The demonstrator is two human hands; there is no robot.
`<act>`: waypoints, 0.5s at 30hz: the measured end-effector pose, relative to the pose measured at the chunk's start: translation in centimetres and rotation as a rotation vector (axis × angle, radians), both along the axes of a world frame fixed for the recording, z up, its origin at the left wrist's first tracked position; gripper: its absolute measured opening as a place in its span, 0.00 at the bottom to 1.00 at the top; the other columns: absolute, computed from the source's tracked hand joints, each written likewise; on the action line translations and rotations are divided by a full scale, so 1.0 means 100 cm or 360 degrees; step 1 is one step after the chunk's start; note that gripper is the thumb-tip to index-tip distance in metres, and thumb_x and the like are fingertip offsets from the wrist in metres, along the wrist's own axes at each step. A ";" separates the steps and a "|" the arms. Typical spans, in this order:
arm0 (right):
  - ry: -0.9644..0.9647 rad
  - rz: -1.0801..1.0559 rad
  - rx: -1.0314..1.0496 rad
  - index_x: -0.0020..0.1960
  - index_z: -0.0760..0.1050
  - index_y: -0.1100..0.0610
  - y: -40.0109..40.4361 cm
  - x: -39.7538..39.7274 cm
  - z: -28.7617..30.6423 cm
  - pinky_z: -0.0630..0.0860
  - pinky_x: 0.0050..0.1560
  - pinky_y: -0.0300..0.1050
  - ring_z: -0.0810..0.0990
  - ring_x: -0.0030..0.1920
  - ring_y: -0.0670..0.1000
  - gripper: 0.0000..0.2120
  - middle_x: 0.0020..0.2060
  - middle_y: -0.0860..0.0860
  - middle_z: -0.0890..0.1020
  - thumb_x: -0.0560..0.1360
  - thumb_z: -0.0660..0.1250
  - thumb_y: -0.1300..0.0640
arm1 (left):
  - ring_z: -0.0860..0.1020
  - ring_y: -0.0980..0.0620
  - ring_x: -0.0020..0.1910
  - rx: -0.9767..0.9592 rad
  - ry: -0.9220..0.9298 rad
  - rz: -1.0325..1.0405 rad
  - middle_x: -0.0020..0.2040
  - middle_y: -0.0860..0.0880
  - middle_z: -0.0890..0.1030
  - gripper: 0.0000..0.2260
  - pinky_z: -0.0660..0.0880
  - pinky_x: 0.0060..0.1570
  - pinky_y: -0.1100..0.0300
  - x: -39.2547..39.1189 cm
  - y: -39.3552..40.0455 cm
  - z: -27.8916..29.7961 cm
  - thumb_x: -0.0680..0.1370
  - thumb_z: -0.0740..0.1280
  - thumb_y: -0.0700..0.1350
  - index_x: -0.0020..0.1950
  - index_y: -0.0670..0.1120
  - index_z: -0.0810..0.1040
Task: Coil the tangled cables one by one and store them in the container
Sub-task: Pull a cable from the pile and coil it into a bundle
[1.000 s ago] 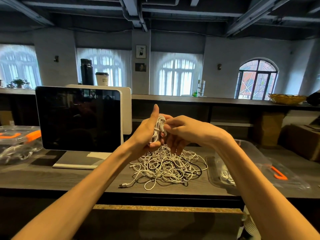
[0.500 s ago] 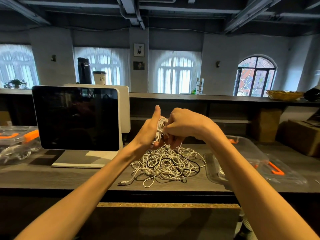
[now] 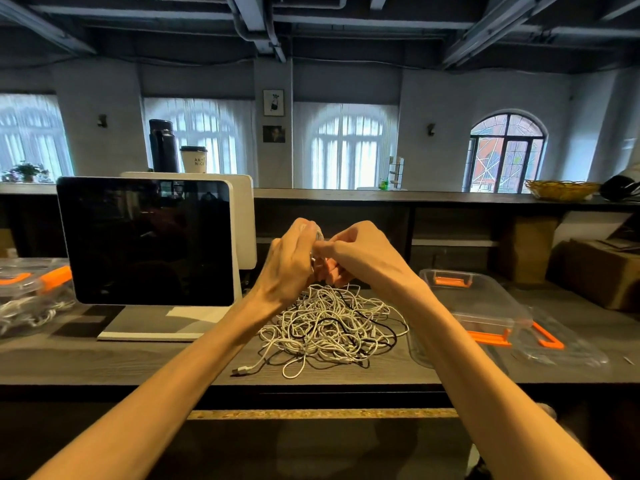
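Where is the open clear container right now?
In the head view, the clear container sits on the counter, right of the cable pile, partly behind the right forearm.

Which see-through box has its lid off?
The clear container right of the cable pile. Its lid lies beside it; the left box stays covered.

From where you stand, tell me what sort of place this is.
Likely a cafe or shop service counter in a loft-style building. A point-of-sale screen stands on the dark wooden counter, a paper cup sits on the raised ledge behind it, and arched windows run under exposed ceiling beams.
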State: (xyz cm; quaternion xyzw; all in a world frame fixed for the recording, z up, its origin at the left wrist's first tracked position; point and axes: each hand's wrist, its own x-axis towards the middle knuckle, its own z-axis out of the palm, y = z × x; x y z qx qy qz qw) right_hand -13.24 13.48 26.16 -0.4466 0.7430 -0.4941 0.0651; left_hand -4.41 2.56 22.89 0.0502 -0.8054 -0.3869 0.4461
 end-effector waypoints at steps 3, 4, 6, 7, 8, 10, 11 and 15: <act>0.0127 -0.0026 0.0078 0.45 0.82 0.58 0.001 0.001 0.000 0.81 0.37 0.36 0.84 0.30 0.45 0.11 0.33 0.53 0.84 0.78 0.72 0.50 | 0.79 0.53 0.32 -0.0075 -0.0036 -0.0050 0.33 0.51 0.77 0.17 0.79 0.32 0.56 0.002 -0.002 -0.007 0.82 0.52 0.54 0.51 0.41 0.70; 0.0161 -0.0033 0.0083 0.44 0.83 0.58 0.002 0.001 -0.001 0.80 0.35 0.35 0.83 0.29 0.45 0.11 0.32 0.52 0.84 0.78 0.71 0.50 | 0.78 0.47 0.32 -0.0084 -0.0023 -0.0057 0.33 0.49 0.77 0.17 0.79 0.32 0.51 0.002 -0.002 -0.009 0.82 0.52 0.54 0.51 0.42 0.70; 0.0183 -0.0061 0.0036 0.41 0.82 0.58 0.003 0.003 -0.003 0.76 0.30 0.31 0.81 0.26 0.43 0.12 0.29 0.51 0.82 0.78 0.71 0.50 | 0.78 0.38 0.36 -0.0080 0.0022 -0.0057 0.35 0.44 0.77 0.15 0.79 0.34 0.40 0.001 -0.003 -0.012 0.84 0.52 0.54 0.52 0.43 0.70; 0.0188 -0.0083 -0.0006 0.40 0.82 0.58 0.004 0.004 -0.004 0.75 0.30 0.30 0.81 0.25 0.43 0.13 0.28 0.51 0.82 0.78 0.71 0.50 | 0.79 0.37 0.36 -0.0077 0.0049 -0.0061 0.36 0.43 0.78 0.14 0.79 0.34 0.38 0.000 -0.003 -0.013 0.84 0.52 0.53 0.53 0.45 0.70; 0.0203 -0.0106 -0.0050 0.40 0.82 0.59 0.004 0.005 -0.006 0.75 0.29 0.30 0.81 0.25 0.43 0.14 0.27 0.52 0.82 0.78 0.71 0.50 | 0.80 0.38 0.35 -0.0077 0.0068 -0.0069 0.37 0.44 0.80 0.13 0.79 0.34 0.37 0.000 -0.002 -0.015 0.85 0.52 0.53 0.54 0.46 0.70; 0.0249 -0.0138 -0.0113 0.39 0.83 0.61 0.005 0.007 -0.007 0.77 0.29 0.32 0.82 0.27 0.46 0.16 0.28 0.54 0.82 0.78 0.70 0.50 | 0.82 0.41 0.35 -0.0062 0.0063 -0.0100 0.39 0.47 0.81 0.11 0.81 0.35 0.39 0.001 0.003 -0.017 0.85 0.53 0.55 0.56 0.49 0.69; 0.0272 -0.0141 -0.0122 0.39 0.83 0.62 0.005 0.008 -0.007 0.79 0.31 0.35 0.83 0.28 0.48 0.16 0.29 0.56 0.83 0.78 0.70 0.51 | 0.83 0.43 0.36 -0.0036 0.0044 -0.0130 0.39 0.47 0.81 0.11 0.82 0.36 0.41 0.001 0.003 -0.018 0.85 0.53 0.56 0.57 0.51 0.69; 0.0310 -0.0131 -0.0063 0.41 0.83 0.64 0.004 0.007 -0.008 0.82 0.34 0.38 0.84 0.30 0.50 0.13 0.32 0.58 0.84 0.77 0.70 0.56 | 0.85 0.50 0.45 0.0057 -0.0110 -0.0255 0.49 0.50 0.81 0.12 0.84 0.45 0.49 0.005 0.002 -0.019 0.83 0.52 0.59 0.61 0.57 0.71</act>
